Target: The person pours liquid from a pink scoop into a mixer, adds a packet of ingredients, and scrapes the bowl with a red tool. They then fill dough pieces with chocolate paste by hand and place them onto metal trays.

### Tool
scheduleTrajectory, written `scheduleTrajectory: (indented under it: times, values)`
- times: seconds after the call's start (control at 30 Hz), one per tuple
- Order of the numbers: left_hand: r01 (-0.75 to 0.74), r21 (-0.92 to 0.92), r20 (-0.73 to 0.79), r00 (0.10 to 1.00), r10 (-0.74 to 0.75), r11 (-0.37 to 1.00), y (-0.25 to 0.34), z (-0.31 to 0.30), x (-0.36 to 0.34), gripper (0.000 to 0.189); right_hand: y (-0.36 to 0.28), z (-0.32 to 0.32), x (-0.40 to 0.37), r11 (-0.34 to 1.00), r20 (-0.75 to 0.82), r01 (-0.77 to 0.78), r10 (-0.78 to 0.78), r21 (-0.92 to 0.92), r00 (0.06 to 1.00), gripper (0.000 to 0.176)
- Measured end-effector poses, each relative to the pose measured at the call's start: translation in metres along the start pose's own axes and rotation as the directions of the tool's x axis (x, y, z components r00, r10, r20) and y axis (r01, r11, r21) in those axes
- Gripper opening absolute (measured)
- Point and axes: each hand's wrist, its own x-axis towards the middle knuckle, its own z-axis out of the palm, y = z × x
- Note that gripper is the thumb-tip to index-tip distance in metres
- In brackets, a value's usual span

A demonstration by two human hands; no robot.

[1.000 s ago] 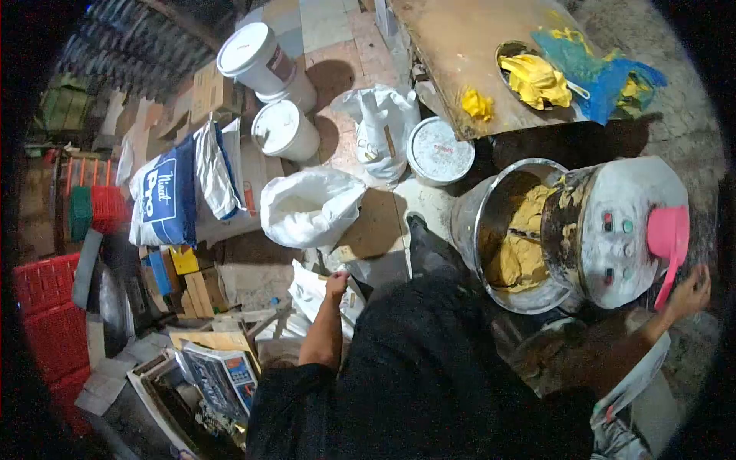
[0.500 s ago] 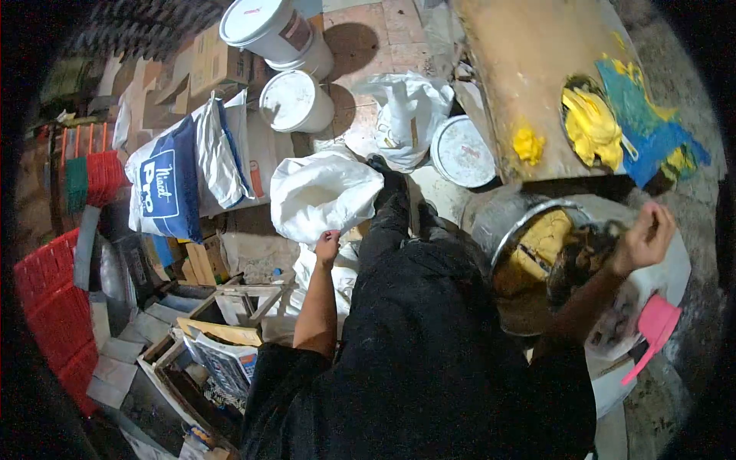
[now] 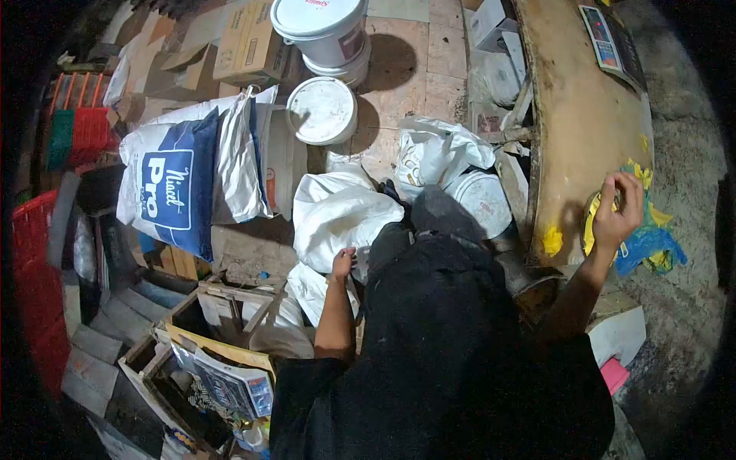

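A white sack [image 3: 337, 211] with a wide mouth stands on the floor beside my feet. My left hand [image 3: 344, 263] is at its near edge with the fingers curled; whether they grip the sack's rim is hidden. My right hand [image 3: 621, 207] is raised above the near end of a wooden board [image 3: 590, 146], its fingers bent and apart with nothing visible between them. Partly behind that hand lies a yellow mass [image 3: 589, 222]. A blue and yellow plastic sheet [image 3: 652, 249] hangs beside it, and a yellow lump [image 3: 552, 241] sits at the board's corner.
White lidded buckets [image 3: 322, 111] stand ahead, next to a large printed bag [image 3: 172, 184]. A round lid [image 3: 481, 203] and a white plastic bag [image 3: 437, 153] lie near my feet. Wooden boxes [image 3: 230, 307] are at left. A metal pot [image 3: 533, 287] is partly covered by my body.
My view has shifted, so the scene sits lower and the pot is mostly hidden. My right hand has moved from above the pot to the board's near end. My left hand remains beside the sack.
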Motion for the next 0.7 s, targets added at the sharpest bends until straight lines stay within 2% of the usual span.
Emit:
scheduleTrajectory:
  times: [0.07,0.1,0.17,0.23,0.3,0.37,0.47,0.57,0.7]
  values:
    - [0.004,-0.066,0.074,0.997,0.001,0.998,0.034,0.001,-0.016,0.030,-0.007,0.017,0.014,1.000,0.041,0.007,-0.008,0.026,0.999,0.004]
    - [0.073,0.005,0.125,0.989,-0.073,0.997,0.054,-0.001,-0.017,0.029,-0.009,0.025,0.023,0.999,0.052,0.014,-0.016,0.041,0.998,0.003]
    - [0.186,0.012,0.252,0.950,-0.183,0.983,0.113,0.009,-0.037,0.029,-0.009,0.041,0.036,0.998,0.078,0.018,-0.023,0.068,0.997,0.003]
    - [0.119,-0.159,0.338,0.939,-0.060,0.980,0.144,0.019,-0.019,0.029,-0.009,0.055,0.051,0.996,0.084,0.001,-0.008,0.089,0.996,0.003]
    - [0.008,-0.163,0.302,0.952,0.042,0.987,0.194,0.036,-0.010,0.028,-0.011,0.070,0.069,0.994,0.087,-0.023,0.014,0.107,0.996,0.003]
    - [-0.122,-0.141,0.168,0.975,0.145,0.983,0.247,0.055,-0.001,0.029,-0.004,0.093,0.090,0.993,0.097,-0.022,0.011,0.119,0.995,0.003]
    - [-0.183,-0.221,0.184,0.957,0.225,0.958,0.320,0.078,0.015,0.028,0.003,0.136,0.130,0.988,0.122,0.000,-0.019,0.157,0.992,0.004]
    - [-0.218,-0.104,0.287,0.927,0.239,0.970,0.390,0.100,0.034,0.026,0.021,0.189,0.178,0.984,0.127,0.016,-0.040,0.180,0.991,0.005]
    - [-0.303,0.130,0.329,0.911,0.247,0.944,0.483,0.130,0.086,0.036,0.053,0.262,0.253,0.992,0.197,-0.016,-0.010,0.128,0.980,0.006]
